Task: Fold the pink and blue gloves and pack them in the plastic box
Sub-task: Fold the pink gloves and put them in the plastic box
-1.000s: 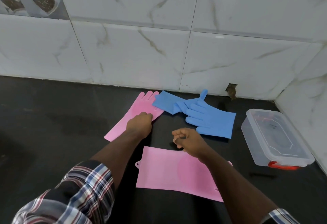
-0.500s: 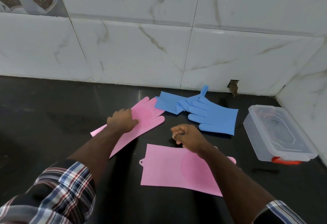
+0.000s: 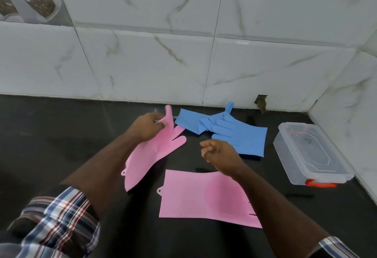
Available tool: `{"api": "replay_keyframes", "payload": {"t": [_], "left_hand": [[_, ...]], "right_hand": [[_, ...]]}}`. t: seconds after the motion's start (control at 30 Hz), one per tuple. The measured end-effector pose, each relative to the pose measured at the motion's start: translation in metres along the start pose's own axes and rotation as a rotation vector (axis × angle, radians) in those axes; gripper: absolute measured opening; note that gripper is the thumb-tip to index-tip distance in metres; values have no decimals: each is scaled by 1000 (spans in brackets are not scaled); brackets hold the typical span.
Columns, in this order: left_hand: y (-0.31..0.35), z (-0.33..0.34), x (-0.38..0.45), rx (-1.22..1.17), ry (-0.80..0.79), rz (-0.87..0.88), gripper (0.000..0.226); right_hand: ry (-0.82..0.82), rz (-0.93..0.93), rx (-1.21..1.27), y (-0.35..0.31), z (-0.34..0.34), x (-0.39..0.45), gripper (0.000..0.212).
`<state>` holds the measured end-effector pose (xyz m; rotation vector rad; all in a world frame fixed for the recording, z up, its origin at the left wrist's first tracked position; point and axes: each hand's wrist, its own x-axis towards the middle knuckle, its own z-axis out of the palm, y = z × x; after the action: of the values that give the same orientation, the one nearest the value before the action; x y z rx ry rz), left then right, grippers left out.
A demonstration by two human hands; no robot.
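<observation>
Two gloves [image 3: 222, 133] overlapped at wall; box [image 3: 312, 155] right; two more gloves [image 3: 195, 196] nearer, left.

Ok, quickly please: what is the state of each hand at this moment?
Left hand: holding the fingers of the pink silicone glove, lifting them off the black countertop.
Right hand: closed, fingers curled, holding nothing.

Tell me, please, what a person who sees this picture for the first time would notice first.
The bright gloves on the black counter stand out: the left hand lifts one pink glove by its fingers, and another pink glove lies flat near the person. Two blue gloves overlap by the wall, and a plastic box with its lid on sits at the right.
</observation>
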<state>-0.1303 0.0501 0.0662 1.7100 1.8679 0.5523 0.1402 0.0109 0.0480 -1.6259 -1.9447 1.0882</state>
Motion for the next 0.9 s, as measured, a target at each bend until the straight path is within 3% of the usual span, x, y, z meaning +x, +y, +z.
{"api": "replay_keyframes", "payload": {"t": [0.17, 0.3, 0.43, 0.53, 0.63, 0.9], "left_hand": [[34, -19, -19, 39, -202, 241, 27], [55, -20, -27, 23, -193, 340, 27], [60, -23, -33, -18, -189, 378, 24], [47, -21, -33, 80, -225, 276, 30], [31, -12, -37, 268, -203, 210, 11], [46, 6, -54, 120, -20, 251, 4]], "right_hand": [[249, -276, -100, -33, -25, 5, 40], [163, -456, -431, -51, -43, 18, 47], [141, -381, -406, -53, -55, 14, 20], [222, -372, -357, -55, -71, 2, 17], [277, -351, -413, -46, -88, -8, 18], [361, -171, -476, 1, -118, -42, 18]]}}
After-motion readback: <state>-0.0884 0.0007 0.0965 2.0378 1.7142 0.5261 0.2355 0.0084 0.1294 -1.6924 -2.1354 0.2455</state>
